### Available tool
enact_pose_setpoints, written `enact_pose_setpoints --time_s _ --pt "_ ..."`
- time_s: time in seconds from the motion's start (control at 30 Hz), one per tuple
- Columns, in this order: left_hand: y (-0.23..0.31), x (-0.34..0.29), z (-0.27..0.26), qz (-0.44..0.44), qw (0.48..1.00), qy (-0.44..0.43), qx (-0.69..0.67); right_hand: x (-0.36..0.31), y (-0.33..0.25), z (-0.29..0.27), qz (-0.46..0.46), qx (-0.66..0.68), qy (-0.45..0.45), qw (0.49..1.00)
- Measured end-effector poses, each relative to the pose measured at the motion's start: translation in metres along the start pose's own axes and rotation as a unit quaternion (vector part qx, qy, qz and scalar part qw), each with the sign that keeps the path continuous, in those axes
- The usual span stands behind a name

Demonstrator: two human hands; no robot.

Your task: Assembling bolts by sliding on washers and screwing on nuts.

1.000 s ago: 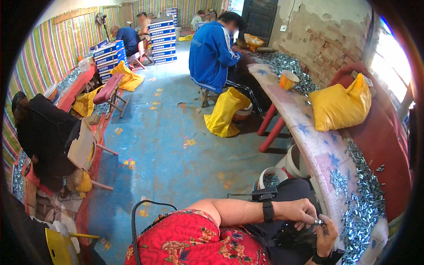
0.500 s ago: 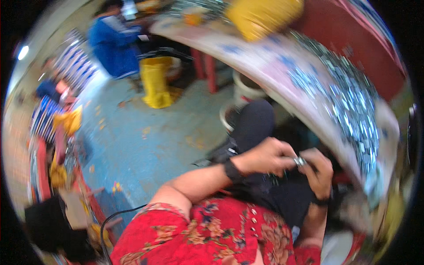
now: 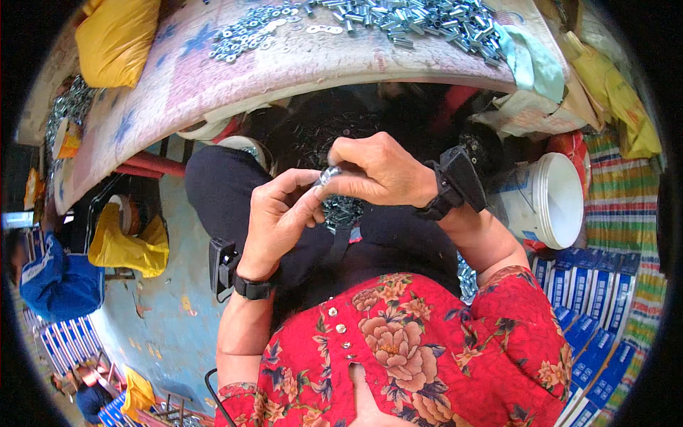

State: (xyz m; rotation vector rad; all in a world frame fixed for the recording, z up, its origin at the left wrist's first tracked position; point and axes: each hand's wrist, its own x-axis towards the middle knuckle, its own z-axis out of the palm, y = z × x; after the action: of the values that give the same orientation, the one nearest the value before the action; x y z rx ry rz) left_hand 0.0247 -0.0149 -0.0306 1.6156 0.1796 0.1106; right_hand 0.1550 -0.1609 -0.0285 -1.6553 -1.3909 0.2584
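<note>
Over my lap, my left hand and my right hand meet fingertip to fingertip. Between them they pinch a small shiny metal piece, cylinder-like and partly covered by the fingers. Its exact kind is too small to make out. Below the hands, a heap of dark small metal parts shows between my legs. On the table ahead lie a pile of metal sleeves and, left of it, scattered washers.
A light-blue cloth hangs at the table's right edge. To my right are a white bucket and stacked blue-and-white boxes. A yellow sack rests on the table's left. Someone in a blue jacket sits at far left.
My view has swung to the right, so the table now spans the top and the blur is gone. Both hands still pinch a small metal piece together.
</note>
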Motion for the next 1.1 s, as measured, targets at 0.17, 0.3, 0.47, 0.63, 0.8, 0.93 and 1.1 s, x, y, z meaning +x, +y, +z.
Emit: enact_pose_setpoints --time_s 0.17,0.3,0.47,0.63,0.8,0.93,1.1 --pt "-0.016 0.028 -0.001 0.029 0.995 -0.011 0.094 0.001 0.034 0.004 0.031 -0.045 0.002 0.999" --pt "-0.024 0.061 -0.011 0.228 0.903 0.012 0.364 0.024 0.057 -0.018 0.117 -0.146 0.082 0.979" --pt "0.001 0.112 -0.025 0.152 0.964 0.03 0.217 0.069 0.1 -0.064 0.088 -0.243 0.234 0.937" --pt "-0.014 0.153 -0.037 0.158 0.98 0.098 0.067 0.111 0.142 -0.073 0.105 -0.376 0.214 0.895" --pt "-0.021 0.156 -0.043 0.082 0.99 0.087 -0.068 0.111 0.144 -0.071 0.137 -0.408 0.199 0.88" --pt "-0.019 0.156 -0.042 0.028 0.977 0.082 -0.194 0.107 0.097 -0.035 0.035 -0.197 0.255 0.946" --pt "-0.025 0.152 -0.041 0.016 0.949 0.121 -0.291 0.111 0.077 -0.003 -0.057 -0.144 0.172 0.973"
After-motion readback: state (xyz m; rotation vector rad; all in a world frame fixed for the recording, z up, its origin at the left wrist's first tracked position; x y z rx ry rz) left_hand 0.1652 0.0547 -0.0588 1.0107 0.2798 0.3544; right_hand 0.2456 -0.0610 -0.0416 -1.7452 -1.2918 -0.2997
